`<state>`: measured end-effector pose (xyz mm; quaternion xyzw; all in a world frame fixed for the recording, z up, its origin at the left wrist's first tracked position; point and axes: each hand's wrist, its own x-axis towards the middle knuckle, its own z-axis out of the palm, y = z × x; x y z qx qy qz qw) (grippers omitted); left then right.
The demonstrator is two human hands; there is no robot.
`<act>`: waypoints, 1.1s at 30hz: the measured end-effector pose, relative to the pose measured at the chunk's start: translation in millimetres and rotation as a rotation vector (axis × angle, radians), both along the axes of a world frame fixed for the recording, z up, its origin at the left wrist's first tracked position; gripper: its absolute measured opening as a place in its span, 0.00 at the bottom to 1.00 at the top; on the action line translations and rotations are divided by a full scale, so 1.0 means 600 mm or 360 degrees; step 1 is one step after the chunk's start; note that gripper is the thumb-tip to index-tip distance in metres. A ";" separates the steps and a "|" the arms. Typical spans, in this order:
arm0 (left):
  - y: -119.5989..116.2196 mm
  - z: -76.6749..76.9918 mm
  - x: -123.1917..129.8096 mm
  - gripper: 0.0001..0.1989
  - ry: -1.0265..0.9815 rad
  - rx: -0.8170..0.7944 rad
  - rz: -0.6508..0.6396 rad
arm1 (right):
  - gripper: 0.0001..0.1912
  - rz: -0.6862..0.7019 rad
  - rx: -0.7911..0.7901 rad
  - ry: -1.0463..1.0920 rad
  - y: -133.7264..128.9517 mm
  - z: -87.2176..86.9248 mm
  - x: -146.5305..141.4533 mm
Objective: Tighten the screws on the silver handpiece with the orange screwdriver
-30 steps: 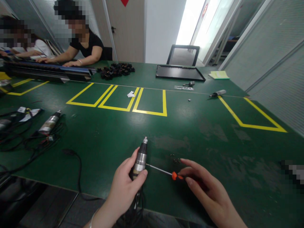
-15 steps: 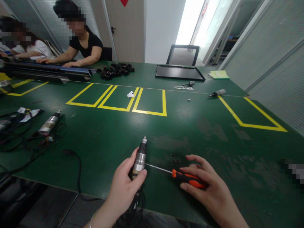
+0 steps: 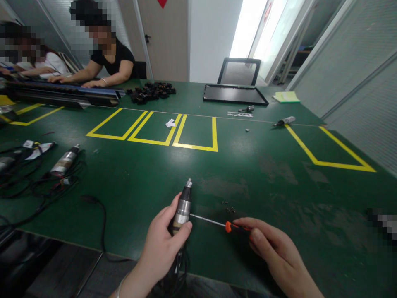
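Note:
My left hand point(image 3: 169, 240) is wrapped round the silver and black body of an electric screwdriver point(image 3: 182, 209), its nose pointing up and away from me. From the right, a hand screwdriver point(image 3: 209, 220) with an orange and black handle reaches across, its shaft tip at the side of the electric tool's body. My right hand point(image 3: 273, 246) is closed round that handle and hides most of it. Several small screws point(image 3: 229, 207) lie on the green table point(image 3: 139, 182) just beyond the handle. Cables hang below my left hand.
More electric screwdrivers point(image 3: 65, 160) and tangled cables lie at the left. Yellow tape outlines point(image 3: 195, 146) mark the table. Farther back are a black frame panel point(image 3: 234, 95), a heap of black parts point(image 3: 151, 92) and two people seated at the far left.
My right hand has changed its hold: the fingers, spread along the handle before, are now wrapped over it and cover more of it. My left hand has stayed put.

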<state>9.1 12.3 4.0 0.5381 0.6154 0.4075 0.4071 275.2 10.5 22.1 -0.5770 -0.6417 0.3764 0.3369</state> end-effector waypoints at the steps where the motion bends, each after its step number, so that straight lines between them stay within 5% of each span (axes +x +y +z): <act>1: 0.000 0.000 0.000 0.31 -0.0006 0.0001 0.0005 | 0.22 -0.0046 -0.0047 0.0041 -0.001 0.000 0.000; 9: 0.001 0.000 0.001 0.31 0.0007 0.0023 0.0010 | 0.15 -0.0146 0.0343 -0.0118 0.004 0.010 -0.006; 15: 0.001 0.003 0.000 0.30 0.0012 0.0029 0.0007 | 0.20 -0.0229 0.0276 -0.0057 0.003 0.007 -0.005; 26: 0.002 -0.001 0.002 0.32 -0.0035 -0.0007 0.0029 | 0.12 -0.0069 0.0045 -0.0097 0.009 0.007 0.002; 33: 0.000 0.001 0.001 0.31 -0.0039 -0.0005 0.0032 | 0.25 -0.0039 -0.0058 0.0220 -0.001 0.011 0.003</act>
